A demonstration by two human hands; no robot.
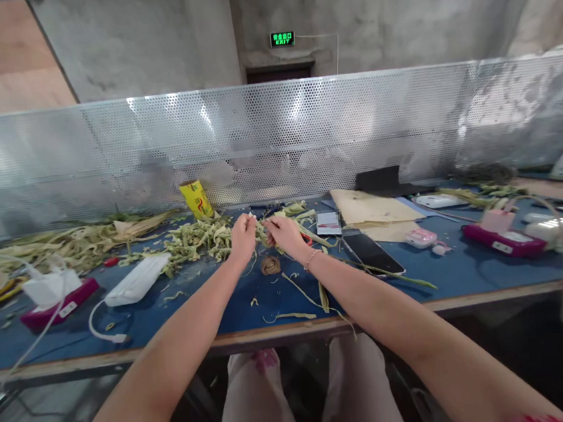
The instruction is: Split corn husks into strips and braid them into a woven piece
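Observation:
My left hand (243, 238) is closed in a pinch, with a small pale bit of plant strip (252, 216) at its fingertips. Close to its right, my right hand (284, 234) also has its fingers pressed together; what they grip is too small to make out. Just below and between the hands lies a small brown coil of twine (270, 264). A heap of curled, pale green plant strips (199, 240) spreads left of my left hand. Beside my right wrist shows something red-orange (307, 238), partly hidden. Longer stalks (409, 281) lie under and beyond my right forearm.
On the blue tabletop (172, 323) are a white power bank (138, 280), magenta power strips (503, 241), a phone (374, 253), brown paper (376, 206) and a pink case (421, 237). A yellow can (196, 200) stands by the perforated metal screen (273, 131) at the back.

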